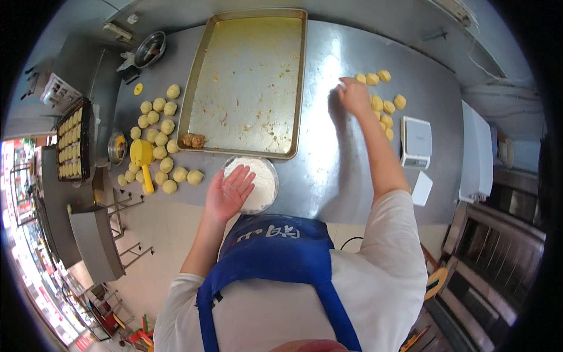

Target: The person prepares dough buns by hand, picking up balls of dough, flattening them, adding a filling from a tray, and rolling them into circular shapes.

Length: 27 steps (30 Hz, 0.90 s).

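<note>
My left hand (229, 190) hovers palm up, fingers apart, over the near edge of a round bowl of white flour (265, 182). It holds nothing. My right hand (353, 94) reaches far across the steel table (328, 170) to a cluster of small yellow dough balls (387, 105); its fingers curl down among the nearest balls, and whether one is gripped is hidden. A large empty metal baking tray (246, 82) with crumbs lies between the hands, and a small brown lump (192, 140) sits in its near left corner.
Several shaped yellow dough balls (159, 135) lie left of the tray beside a yellow press mould (142, 157). A dark tray of finished pieces (73, 141) stands far left. A white scale (416, 141) sits right, an oven (498, 234) beyond.
</note>
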Each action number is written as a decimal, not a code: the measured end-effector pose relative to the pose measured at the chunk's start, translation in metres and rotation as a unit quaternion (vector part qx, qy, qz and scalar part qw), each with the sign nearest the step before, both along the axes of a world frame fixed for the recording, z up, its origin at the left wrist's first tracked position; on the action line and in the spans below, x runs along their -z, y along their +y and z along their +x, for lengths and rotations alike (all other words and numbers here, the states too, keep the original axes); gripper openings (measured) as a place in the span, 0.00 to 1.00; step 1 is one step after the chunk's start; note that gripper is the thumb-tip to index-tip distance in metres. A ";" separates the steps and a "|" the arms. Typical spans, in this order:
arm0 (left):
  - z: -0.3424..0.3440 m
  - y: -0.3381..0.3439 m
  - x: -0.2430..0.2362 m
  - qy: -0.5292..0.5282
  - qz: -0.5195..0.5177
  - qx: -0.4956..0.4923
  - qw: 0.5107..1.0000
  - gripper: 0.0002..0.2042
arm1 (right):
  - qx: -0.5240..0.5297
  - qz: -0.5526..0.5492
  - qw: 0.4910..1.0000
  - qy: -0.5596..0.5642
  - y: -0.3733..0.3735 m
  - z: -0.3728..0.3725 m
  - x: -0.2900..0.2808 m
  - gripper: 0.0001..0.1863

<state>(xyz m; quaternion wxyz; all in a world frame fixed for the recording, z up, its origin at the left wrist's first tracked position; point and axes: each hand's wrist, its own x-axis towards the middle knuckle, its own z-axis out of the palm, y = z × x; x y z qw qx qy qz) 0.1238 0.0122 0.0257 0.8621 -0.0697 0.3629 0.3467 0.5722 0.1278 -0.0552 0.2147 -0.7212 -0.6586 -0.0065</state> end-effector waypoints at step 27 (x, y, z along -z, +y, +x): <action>-0.095 -0.019 0.036 0.108 0.015 -0.059 0.992 0.15 | -0.211 -0.025 0.962 0.172 -0.170 -0.316 -0.010 0.09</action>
